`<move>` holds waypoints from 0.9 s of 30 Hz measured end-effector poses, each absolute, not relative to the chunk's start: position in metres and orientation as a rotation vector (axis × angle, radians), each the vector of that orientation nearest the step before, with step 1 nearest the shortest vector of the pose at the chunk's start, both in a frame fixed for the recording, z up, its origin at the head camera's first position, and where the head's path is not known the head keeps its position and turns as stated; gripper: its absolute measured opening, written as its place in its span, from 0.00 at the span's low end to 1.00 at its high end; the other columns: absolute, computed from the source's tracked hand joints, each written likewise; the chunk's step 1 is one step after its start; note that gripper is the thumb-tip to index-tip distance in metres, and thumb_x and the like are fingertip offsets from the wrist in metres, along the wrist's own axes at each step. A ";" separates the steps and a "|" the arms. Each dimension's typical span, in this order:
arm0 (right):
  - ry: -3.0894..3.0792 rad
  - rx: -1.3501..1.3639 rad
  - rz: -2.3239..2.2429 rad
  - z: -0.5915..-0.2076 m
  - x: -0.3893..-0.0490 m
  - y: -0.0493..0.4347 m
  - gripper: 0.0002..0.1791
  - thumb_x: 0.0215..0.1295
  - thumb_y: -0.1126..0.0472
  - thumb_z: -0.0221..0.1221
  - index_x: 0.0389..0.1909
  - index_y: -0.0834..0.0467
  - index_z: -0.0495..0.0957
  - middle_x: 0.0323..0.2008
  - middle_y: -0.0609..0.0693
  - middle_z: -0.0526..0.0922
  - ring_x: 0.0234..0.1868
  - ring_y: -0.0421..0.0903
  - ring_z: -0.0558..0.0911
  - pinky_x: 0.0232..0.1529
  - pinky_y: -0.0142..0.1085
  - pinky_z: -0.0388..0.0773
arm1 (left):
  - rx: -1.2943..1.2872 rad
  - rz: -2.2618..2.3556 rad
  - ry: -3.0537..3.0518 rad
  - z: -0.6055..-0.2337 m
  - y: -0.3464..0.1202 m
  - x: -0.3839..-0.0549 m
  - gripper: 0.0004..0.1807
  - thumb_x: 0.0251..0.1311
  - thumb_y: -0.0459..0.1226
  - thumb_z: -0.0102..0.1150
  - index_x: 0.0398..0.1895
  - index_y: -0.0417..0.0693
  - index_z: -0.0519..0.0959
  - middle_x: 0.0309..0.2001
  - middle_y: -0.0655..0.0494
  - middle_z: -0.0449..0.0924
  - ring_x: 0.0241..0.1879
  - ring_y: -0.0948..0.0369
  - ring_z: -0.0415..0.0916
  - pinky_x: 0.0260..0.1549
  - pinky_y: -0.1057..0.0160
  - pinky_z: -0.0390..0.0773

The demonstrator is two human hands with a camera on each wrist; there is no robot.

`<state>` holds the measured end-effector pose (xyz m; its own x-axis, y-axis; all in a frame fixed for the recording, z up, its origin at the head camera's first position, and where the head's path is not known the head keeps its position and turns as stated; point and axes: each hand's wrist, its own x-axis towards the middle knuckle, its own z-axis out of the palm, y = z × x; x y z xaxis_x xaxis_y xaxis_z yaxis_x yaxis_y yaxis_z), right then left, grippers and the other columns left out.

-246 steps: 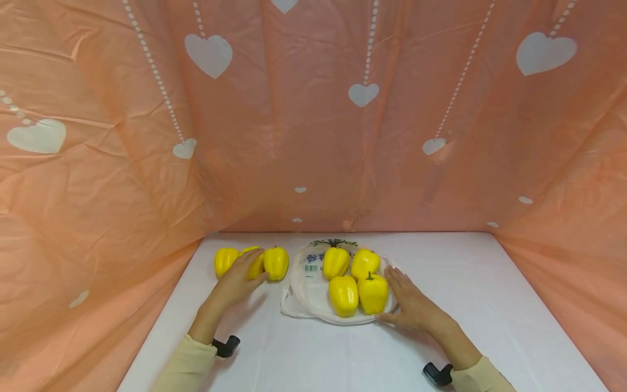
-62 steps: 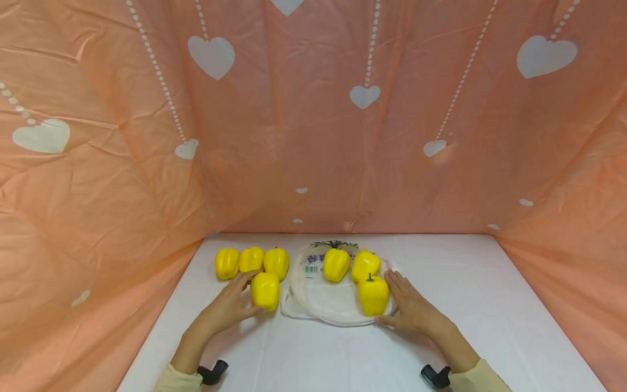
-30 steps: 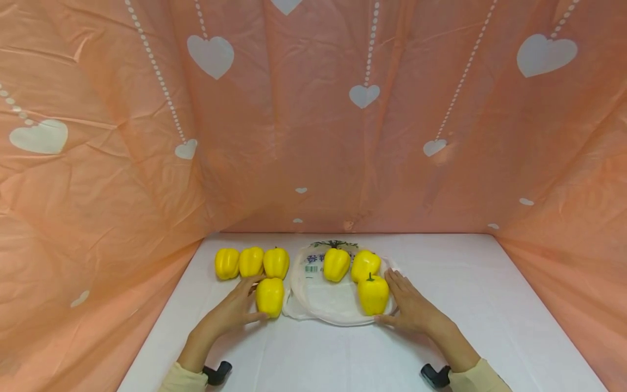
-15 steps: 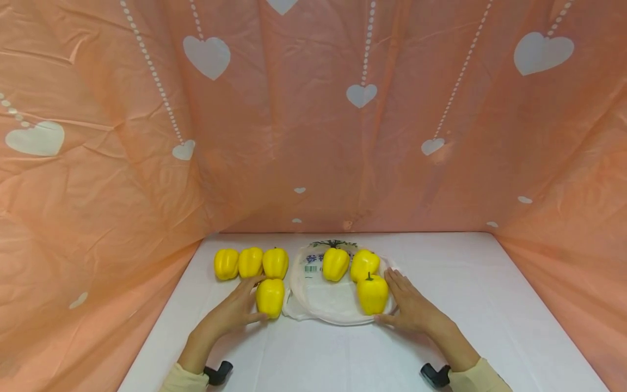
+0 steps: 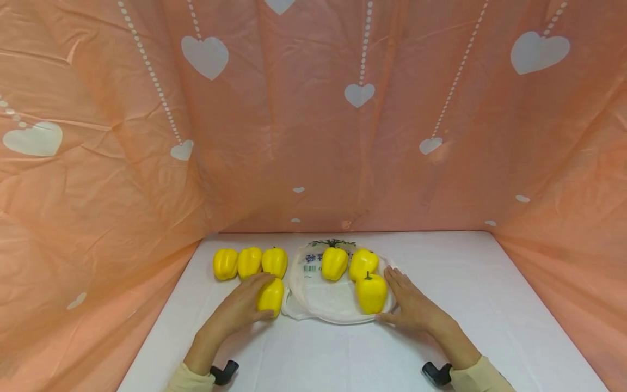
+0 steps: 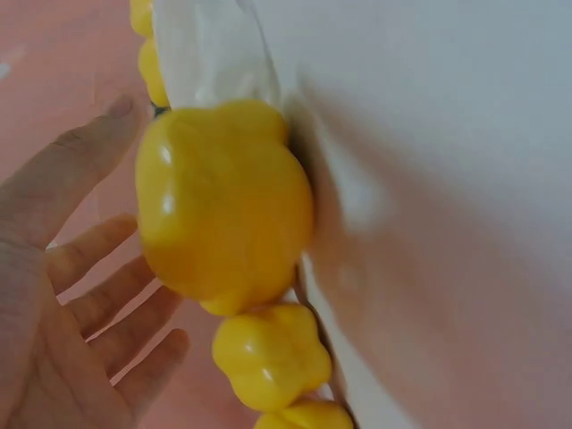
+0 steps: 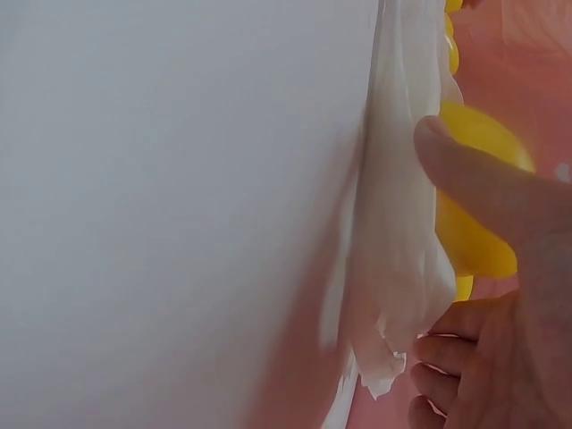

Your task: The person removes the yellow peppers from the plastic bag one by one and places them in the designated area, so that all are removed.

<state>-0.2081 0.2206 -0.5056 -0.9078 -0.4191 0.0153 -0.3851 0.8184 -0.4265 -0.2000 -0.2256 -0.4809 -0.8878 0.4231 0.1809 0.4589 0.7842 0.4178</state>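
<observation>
While I watch from the remote station, the front-left yellow bell pepper sits on the white tabletop, just left of the white plastic bag and close in front of a row of 3 yellow bell peppers. I see the left hand reaching over its left side, thumb near its front; the left wrist view shows these fingers spread loosely beside it, and I cannot tell whether they touch it. The right hand lies along the bag's right edge, its fingers straight and its thumb spread away from them. Within the bag's round rim I count 2 peppers at the back and 1 stemmed pepper in front, near the right hand. A printed tree and barcode show on the bag. I make out a black wrist mount on each arm and, around the table, an orange sheet patterned with white hearts.
</observation>
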 end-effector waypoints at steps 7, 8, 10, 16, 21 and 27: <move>2.913 -0.669 -0.678 -0.507 -0.210 0.225 0.67 0.60 0.34 0.74 0.84 0.70 0.50 0.84 0.67 0.50 0.84 0.69 0.52 0.82 0.62 0.50 | -0.751 -0.729 -2.895 -0.475 -0.205 -0.200 0.44 0.57 0.42 0.83 0.76 0.44 0.73 0.74 0.45 0.73 0.72 0.45 0.72 0.73 0.42 0.72; 2.906 -0.658 -0.681 -0.507 -0.210 0.226 0.67 0.61 0.34 0.74 0.84 0.69 0.50 0.85 0.66 0.50 0.84 0.68 0.52 0.82 0.62 0.50 | -0.758 -0.734 -2.899 -0.474 -0.202 -0.200 0.44 0.57 0.42 0.83 0.76 0.45 0.72 0.74 0.46 0.72 0.72 0.46 0.72 0.73 0.42 0.72; 2.898 -0.649 -0.693 -0.505 -0.210 0.226 0.66 0.61 0.35 0.74 0.84 0.68 0.50 0.85 0.66 0.50 0.84 0.69 0.51 0.82 0.63 0.50 | -0.785 -0.742 -2.900 -0.473 -0.194 -0.201 0.45 0.58 0.43 0.82 0.77 0.47 0.71 0.75 0.47 0.72 0.73 0.46 0.72 0.73 0.42 0.72; 2.898 -0.665 -0.682 -0.501 -0.210 0.227 0.65 0.61 0.36 0.75 0.84 0.70 0.51 0.84 0.67 0.52 0.83 0.70 0.53 0.81 0.63 0.51 | -0.883 -0.759 -2.882 -0.472 -0.172 -0.204 0.44 0.59 0.43 0.82 0.78 0.49 0.70 0.75 0.48 0.73 0.71 0.47 0.74 0.72 0.43 0.73; 2.899 -0.678 -0.683 -0.502 -0.211 0.227 0.65 0.61 0.38 0.75 0.83 0.70 0.52 0.84 0.68 0.52 0.83 0.70 0.53 0.81 0.63 0.51 | -0.949 -0.743 -2.880 -0.470 -0.151 -0.207 0.44 0.61 0.46 0.80 0.79 0.51 0.70 0.75 0.50 0.73 0.71 0.49 0.74 0.72 0.46 0.74; 2.894 -0.680 -0.697 -0.503 -0.211 0.228 0.64 0.60 0.38 0.76 0.83 0.70 0.53 0.83 0.69 0.53 0.83 0.71 0.53 0.81 0.64 0.52 | -1.001 -0.733 -2.895 -0.471 -0.127 -0.210 0.44 0.63 0.49 0.78 0.80 0.52 0.68 0.77 0.49 0.71 0.73 0.49 0.72 0.72 0.45 0.74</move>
<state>-0.2111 0.2278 -0.5034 -0.8971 -0.4415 0.0183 -0.4014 0.7970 -0.4512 -0.2100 -0.1272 -0.4708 -0.7980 0.5861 0.1404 0.5823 0.6898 0.4303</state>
